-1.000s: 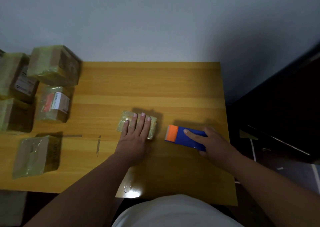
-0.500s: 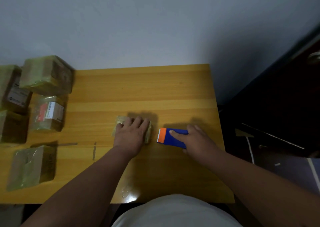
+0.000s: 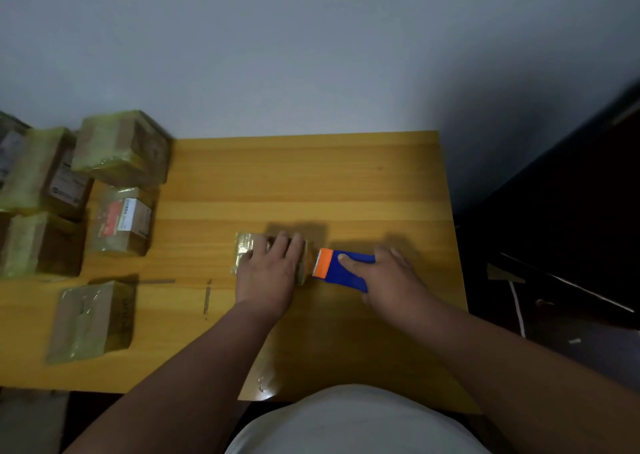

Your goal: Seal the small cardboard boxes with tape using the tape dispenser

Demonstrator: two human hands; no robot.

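The right hand (image 3: 391, 280) is gripping a blue tape dispenser (image 3: 346, 270), fingers curled around its body and the forefinger lying along the top. The dispenser's orange toothed end (image 3: 323, 262) is touching the right edge of a small tape-wrapped cardboard box (image 3: 247, 251). The left hand (image 3: 268, 273) is lying flat on that box, fingers straight and close together, pressing it onto the wooden table (image 3: 311, 183). The box is sitting near the middle of the table, just left of the dispenser. Several more taped boxes (image 3: 117, 149) are clustering along the table's left side, well apart from the hands.
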